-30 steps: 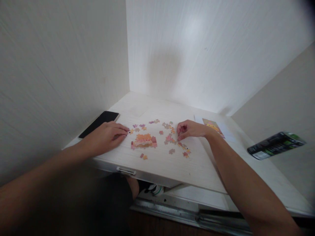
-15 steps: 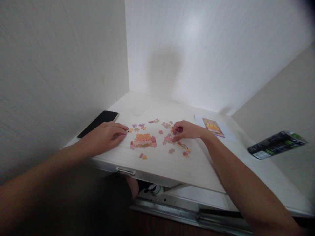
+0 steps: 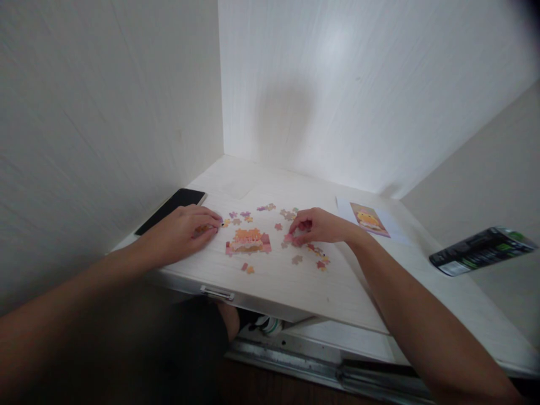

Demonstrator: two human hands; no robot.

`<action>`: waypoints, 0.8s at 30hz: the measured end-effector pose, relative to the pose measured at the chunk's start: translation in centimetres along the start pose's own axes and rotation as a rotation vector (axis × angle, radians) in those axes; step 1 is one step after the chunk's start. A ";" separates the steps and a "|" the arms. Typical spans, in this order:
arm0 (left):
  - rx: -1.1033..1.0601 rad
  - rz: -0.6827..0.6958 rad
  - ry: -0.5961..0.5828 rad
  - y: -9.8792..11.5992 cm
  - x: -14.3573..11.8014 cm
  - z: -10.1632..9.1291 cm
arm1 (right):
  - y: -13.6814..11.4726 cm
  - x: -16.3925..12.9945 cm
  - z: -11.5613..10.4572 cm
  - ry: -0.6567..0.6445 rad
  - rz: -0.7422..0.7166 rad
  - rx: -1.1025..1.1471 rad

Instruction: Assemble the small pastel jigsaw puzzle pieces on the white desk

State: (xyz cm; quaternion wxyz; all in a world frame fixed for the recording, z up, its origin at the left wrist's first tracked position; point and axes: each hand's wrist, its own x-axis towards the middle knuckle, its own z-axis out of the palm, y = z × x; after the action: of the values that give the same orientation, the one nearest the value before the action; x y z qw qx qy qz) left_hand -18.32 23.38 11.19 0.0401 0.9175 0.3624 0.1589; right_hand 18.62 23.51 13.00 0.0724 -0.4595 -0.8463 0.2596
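A partly joined jigsaw puzzle (image 3: pixel 248 242), with orange and pink parts, lies flat on the white tabletop. To its left my left hand (image 3: pixel 188 230) rests on the table, thumb and fingertips closed at a small yellow puzzle piece with a black dot (image 3: pixel 223 224). More orange shows under its curled fingers. On the other side my right hand (image 3: pixel 314 226) pinches at a pink puzzle piece (image 3: pixel 288 238), its fingertips partly covering it. Loose pieces (image 3: pixel 297 260) lie around both hands, and two more (image 3: pixel 247 268) sit below the joined part.
A black phone (image 3: pixel 172 209) lies by the left wall. On the right are a printed picture of a yellow figure (image 3: pixel 369 219) on white paper and a dark can (image 3: pixel 481 251). A drawer handle (image 3: pixel 217 293) is at the table's front edge.
My right hand has shifted slightly left, and its fingertips now lie over the pink piece. My left hand stays by the same pieces. The whole view has shifted a little.
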 end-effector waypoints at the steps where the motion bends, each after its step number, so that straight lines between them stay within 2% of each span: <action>1: 0.000 0.003 0.005 -0.1 0.0 0.0 | 0.0 0.0 0.0 0.000 0.005 -0.001; 8: 0.003 -0.004 -0.012 0.2 0.1 -0.1 | -0.4 -0.1 0.0 0.001 -0.021 0.033; 18: 0.007 0.032 0.023 -0.1 0.2 0.2 | -0.8 -0.3 -0.2 -0.029 -0.056 0.052; 24: 0.006 0.032 0.021 -0.1 0.1 0.2 | -1.3 0.0 0.5 -0.027 -0.104 0.088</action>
State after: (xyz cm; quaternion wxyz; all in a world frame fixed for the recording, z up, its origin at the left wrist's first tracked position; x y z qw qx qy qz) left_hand -18.27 23.54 11.00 0.0311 0.9217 0.3484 0.1680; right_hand 17.43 22.74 13.21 0.0944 -0.4077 -0.8577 0.2987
